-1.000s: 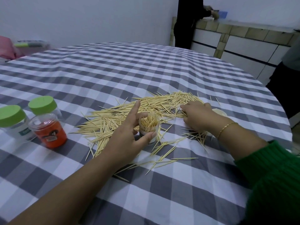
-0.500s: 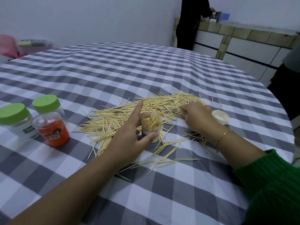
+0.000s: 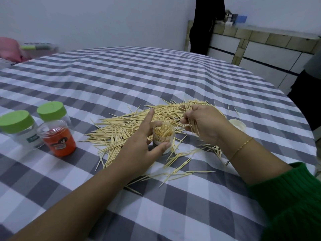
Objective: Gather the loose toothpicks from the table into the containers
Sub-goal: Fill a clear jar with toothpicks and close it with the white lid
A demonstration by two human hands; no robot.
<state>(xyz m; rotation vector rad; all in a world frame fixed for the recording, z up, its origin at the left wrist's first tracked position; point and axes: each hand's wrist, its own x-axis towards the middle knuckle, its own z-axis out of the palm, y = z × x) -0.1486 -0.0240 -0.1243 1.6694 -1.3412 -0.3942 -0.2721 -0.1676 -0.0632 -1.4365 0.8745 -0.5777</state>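
left hand [image 3: 139, 145] grip: round clear container [image 3: 163, 140] | right hand [image 3: 205, 124] grip: pinching thin wooden toothpicks [image 3: 192, 119]

The table [image 3: 121, 75] is covered in matt woven cloth, checked grey and white, lying in soft wrinkles. The toothpicks [image 3: 121, 129] are pale, dull bare wood. The container [image 3: 163, 141] is clear, smooth plastic, as is the orange jar [image 3: 58, 138]. The green lids [image 3: 50, 108] are matt plastic. The sleeve [image 3: 291, 202] is ribbed green knit. The bracelet [image 3: 242, 146] is shiny gold-coloured metal.
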